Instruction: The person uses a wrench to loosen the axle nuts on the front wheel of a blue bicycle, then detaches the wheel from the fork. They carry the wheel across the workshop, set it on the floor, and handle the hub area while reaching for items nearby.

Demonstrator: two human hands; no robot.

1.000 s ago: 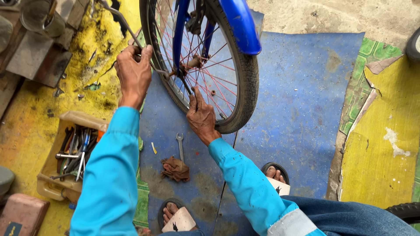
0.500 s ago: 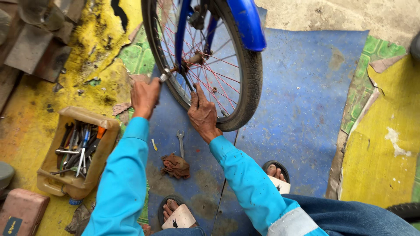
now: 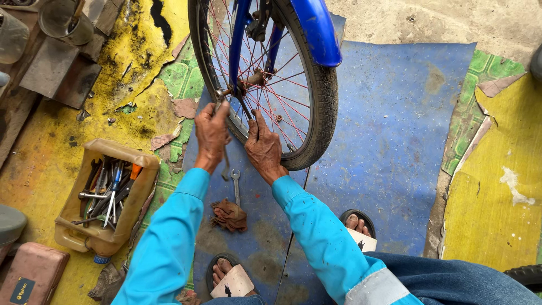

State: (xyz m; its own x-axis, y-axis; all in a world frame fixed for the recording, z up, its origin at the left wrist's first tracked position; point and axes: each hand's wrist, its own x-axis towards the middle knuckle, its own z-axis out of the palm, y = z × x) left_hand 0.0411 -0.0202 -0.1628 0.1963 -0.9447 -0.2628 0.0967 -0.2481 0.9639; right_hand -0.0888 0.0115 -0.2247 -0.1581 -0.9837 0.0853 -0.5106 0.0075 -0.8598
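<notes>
Blue fork [image 3: 237, 45] and red spokes [image 3: 282, 107] meet at the axle [image 3: 223, 93], in the middle of the wheel [image 3: 316, 113], far from the person. The axle sticks out to the left, just above the left hand [image 3: 212, 133]. That hand is nearer to it. Its fingers are curled tight around a thin metal tool [image 3: 226, 164]; the top end reaches up to the axle and the long part hangs down toward the person. The right hand [image 3: 262, 148] is just right of it, fingers pressed on the spokes and black rubber tire. A shiny wrench [image 3: 235, 183] and a brown rag [image 3: 228, 214] lie near, on the scuffed blue mat [image 3: 395, 141]. Left of them sits a tan plastic tub [image 3: 84, 237] full of tools.
</notes>
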